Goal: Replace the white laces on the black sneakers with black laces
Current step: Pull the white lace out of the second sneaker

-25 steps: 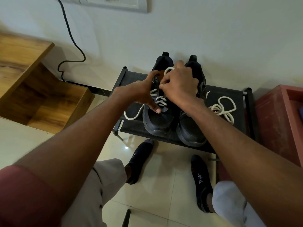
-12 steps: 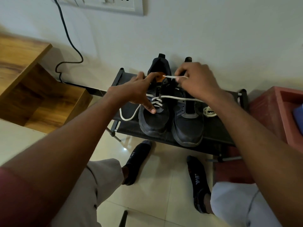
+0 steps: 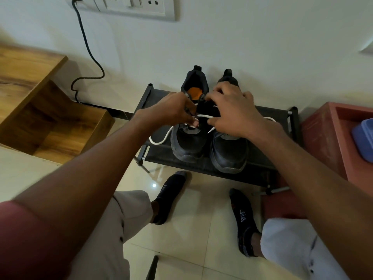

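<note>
Black fabric shoe rack (image 3: 268,113) on metal tube frame, set against white wall (image 3: 242,47). Switch and socket panel (image 3: 129,6) high on wall; black cable (image 3: 88,51) plugged at panel's left end, hangs down in loops to floor. Wooden stepped furniture (image 3: 40,110) at left. Red-brown crate (image 3: 331,138) right of rack, blue container (image 3: 363,138) inside. Cream glossy floor tiles (image 3: 193,229), small light reflection. Two feet in black socks, right sock (image 3: 242,217) marked "SPORT".
</note>
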Available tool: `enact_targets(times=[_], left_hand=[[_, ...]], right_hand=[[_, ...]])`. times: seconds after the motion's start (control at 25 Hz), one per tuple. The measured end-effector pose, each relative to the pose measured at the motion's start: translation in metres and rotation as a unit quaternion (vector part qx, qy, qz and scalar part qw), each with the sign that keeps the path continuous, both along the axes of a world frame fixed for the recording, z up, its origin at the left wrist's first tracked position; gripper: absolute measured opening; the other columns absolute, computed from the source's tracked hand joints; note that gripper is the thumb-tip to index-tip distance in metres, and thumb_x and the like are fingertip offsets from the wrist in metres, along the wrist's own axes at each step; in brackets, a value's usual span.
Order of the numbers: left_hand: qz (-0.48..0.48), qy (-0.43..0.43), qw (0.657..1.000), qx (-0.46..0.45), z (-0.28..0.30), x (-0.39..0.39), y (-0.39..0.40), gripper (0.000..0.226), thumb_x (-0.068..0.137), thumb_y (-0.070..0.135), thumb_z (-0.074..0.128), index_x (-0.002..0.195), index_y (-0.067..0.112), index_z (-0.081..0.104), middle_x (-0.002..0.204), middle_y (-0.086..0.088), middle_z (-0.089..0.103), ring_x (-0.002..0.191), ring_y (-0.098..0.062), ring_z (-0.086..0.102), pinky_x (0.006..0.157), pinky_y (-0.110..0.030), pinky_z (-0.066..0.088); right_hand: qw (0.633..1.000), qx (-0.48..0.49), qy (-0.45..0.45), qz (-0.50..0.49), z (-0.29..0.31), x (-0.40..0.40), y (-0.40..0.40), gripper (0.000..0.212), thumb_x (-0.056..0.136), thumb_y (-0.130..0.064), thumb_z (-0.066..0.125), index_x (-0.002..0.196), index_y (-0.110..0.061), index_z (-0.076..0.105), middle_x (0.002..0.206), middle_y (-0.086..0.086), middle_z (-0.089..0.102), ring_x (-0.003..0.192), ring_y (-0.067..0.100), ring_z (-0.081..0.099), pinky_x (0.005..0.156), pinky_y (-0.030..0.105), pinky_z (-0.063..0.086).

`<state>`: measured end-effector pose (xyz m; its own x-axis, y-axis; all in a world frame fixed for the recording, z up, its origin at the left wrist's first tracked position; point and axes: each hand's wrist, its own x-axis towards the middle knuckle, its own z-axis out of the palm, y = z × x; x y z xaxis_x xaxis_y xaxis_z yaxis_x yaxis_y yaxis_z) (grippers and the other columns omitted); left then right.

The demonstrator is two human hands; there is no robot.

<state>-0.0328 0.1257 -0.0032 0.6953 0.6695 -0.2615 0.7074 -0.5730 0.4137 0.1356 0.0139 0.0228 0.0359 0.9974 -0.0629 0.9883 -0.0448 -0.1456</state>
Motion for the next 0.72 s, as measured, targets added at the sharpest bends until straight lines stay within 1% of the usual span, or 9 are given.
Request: enact_targets(times=[0.08, 0.2, 0.28, 0.36, 0.48, 0.52, 0.56, 0.6, 0.72], left_hand=[[0.006, -0.006, 1.0, 0.0, -0.001, 0.003, 0.002, 0.03, 0.085, 0.035, 0.084, 0.104, 0.012, 0.077, 0.075, 0.012, 0.058, 0.069, -0.005, 0.052, 0.059, -0.021, 0.034], [0.038, -0.045, 0.998, -0.029, -0.007, 0.003, 0.001, 0.026, 0.078, 0.03, 0.09, 0.085, 0.012, 0.072, 0.07, 0.009, 0.06, 0.066, -0.005, 0.054, 0.06, -0.021, 0.038], [0.073, -0.107, 0.988, -0.089, -0.013, -0.001, 0.004, 0.023, 0.077, 0.023, 0.091, 0.08, 0.009, 0.073, 0.072, 0.005, 0.066, 0.07, -0.007, 0.062, 0.069, -0.022, 0.047], [0.093, -0.165, 0.969, -0.156, -0.016, -0.011, 0.007, 0.018, 0.079, 0.014, 0.089, 0.081, 0.005, 0.074, 0.077, 0.0, 0.072, 0.078, -0.012, 0.068, 0.079, -0.03, 0.056], [0.14, -0.231, 0.925, -0.267, -0.017, -0.029, 0.013, 0.011, 0.088, 0.004, 0.078, 0.083, 0.005, 0.067, 0.083, -0.008, 0.072, 0.086, -0.021, 0.068, 0.094, -0.044, 0.056], [0.153, -0.234, 0.912, -0.302, -0.015, -0.033, 0.012, 0.009, 0.092, 0.005, 0.074, 0.086, 0.006, 0.067, 0.087, -0.01, 0.072, 0.089, -0.022, 0.069, 0.097, -0.046, 0.055], [0.157, -0.225, 0.91, -0.312, -0.012, -0.035, 0.012, 0.008, 0.095, 0.011, 0.071, 0.09, 0.008, 0.067, 0.09, -0.011, 0.072, 0.091, -0.021, 0.07, 0.096, -0.047, 0.055], [0.149, -0.21, 0.923, -0.284, -0.009, -0.034, 0.012, 0.012, 0.097, 0.02, 0.072, 0.094, 0.01, 0.068, 0.09, -0.012, 0.072, 0.089, -0.019, 0.07, 0.091, -0.043, 0.057], [0.08, -0.153, 0.98, -0.097, -0.001, -0.015, 0.009, 0.031, 0.089, 0.046, 0.079, 0.096, 0.017, 0.073, 0.089, -0.015, 0.071, 0.079, -0.016, 0.065, 0.075, -0.034, 0.051]], right_hand=[[1.0, 0.0, -0.014, 0.023, -0.01, -0.008, 0.002, 0.093, 0.08, -0.067, 0.076, 0.157, -0.031, 0.037, 0.165, 0.001, 0.029, 0.155, 0.024, 0.024, 0.121, 0.064, 0.015], [0.998, -0.03, -0.041, 0.023, -0.034, -0.016, 0.007, 0.119, 0.07, -0.082, 0.074, 0.164, -0.033, 0.021, 0.172, 0.001, 0.02, 0.159, 0.023, 0.019, 0.122, 0.071, 0.007], [0.999, -0.018, -0.038, 0.015, -0.043, -0.015, 0.008, 0.123, 0.064, -0.084, 0.075, 0.163, -0.035, 0.02, 0.171, -0.001, 0.022, 0.158, 0.023, 0.02, 0.12, 0.073, 0.006], [0.999, -0.001, -0.033, 0.009, -0.044, -0.013, 0.009, 0.123, 0.06, -0.085, 0.077, 0.16, -0.037, 0.023, 0.168, -0.002, 0.027, 0.157, 0.023, 0.024, 0.119, 0.073, 0.007], [1.0, 0.008, -0.025, -0.008, -0.043, -0.013, 0.009, 0.123, 0.057, -0.083, 0.08, 0.156, -0.034, 0.027, 0.164, 0.0, 0.035, 0.155, 0.025, 0.028, 0.119, 0.071, 0.007], [1.0, 0.009, -0.021, -0.01, -0.043, -0.014, 0.008, 0.123, 0.057, -0.082, 0.081, 0.155, -0.032, 0.027, 0.163, 0.0, 0.036, 0.155, 0.025, 0.027, 0.12, 0.07, 0.007], [1.0, 0.008, -0.02, -0.01, -0.043, -0.014, 0.007, 0.123, 0.057, -0.082, 0.081, 0.155, -0.031, 0.026, 0.163, 0.001, 0.036, 0.155, 0.025, 0.027, 0.12, 0.07, 0.007], [1.0, 0.008, -0.02, -0.008, -0.044, -0.015, 0.007, 0.124, 0.057, -0.082, 0.081, 0.155, -0.03, 0.026, 0.163, 0.001, 0.035, 0.155, 0.025, 0.028, 0.12, 0.07, 0.008], [1.0, 0.008, -0.023, -0.004, -0.044, -0.013, 0.008, 0.125, 0.058, -0.083, 0.08, 0.156, -0.029, 0.025, 0.162, 0.001, 0.035, 0.154, 0.025, 0.029, 0.119, 0.071, 0.01]])
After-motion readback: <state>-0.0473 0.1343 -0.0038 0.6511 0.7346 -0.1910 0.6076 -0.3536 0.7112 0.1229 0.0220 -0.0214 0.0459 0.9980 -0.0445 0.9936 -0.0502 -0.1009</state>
